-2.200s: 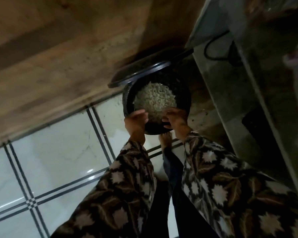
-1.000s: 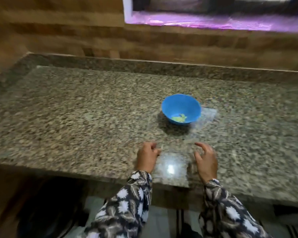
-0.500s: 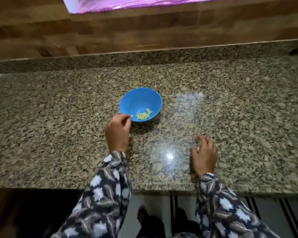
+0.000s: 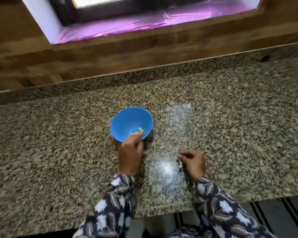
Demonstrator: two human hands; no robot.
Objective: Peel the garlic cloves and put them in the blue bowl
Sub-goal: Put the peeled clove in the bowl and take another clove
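Note:
The blue bowl point(image 4: 126, 121) stands on the granite counter, with a few pale yellow peeled garlic cloves point(image 4: 139, 130) lying in its bottom. My left hand point(image 4: 131, 154) reaches over the bowl's near rim and pinches a small pale garlic clove point(image 4: 142, 134) at its fingertips. To the right, my right hand point(image 4: 193, 163) rests on the counter with curled fingers. A small whitish garlic piece point(image 4: 180, 166) shows at the edge of its palm; whatever else it holds is hidden.
The speckled granite counter point(image 4: 230, 134) runs wide to both sides, with its front edge just under my forearms. A wooden backsplash point(image 4: 144, 54) and a window sill lit pink point(image 4: 144, 23) lie behind. A bright glare spot point(image 4: 165, 167) lies on the counter between my hands.
I came up from a dark bowl of garlic held near the floor to the counter. Since then my left hand has reached from the counter edge to the bowl's rim with a clove.

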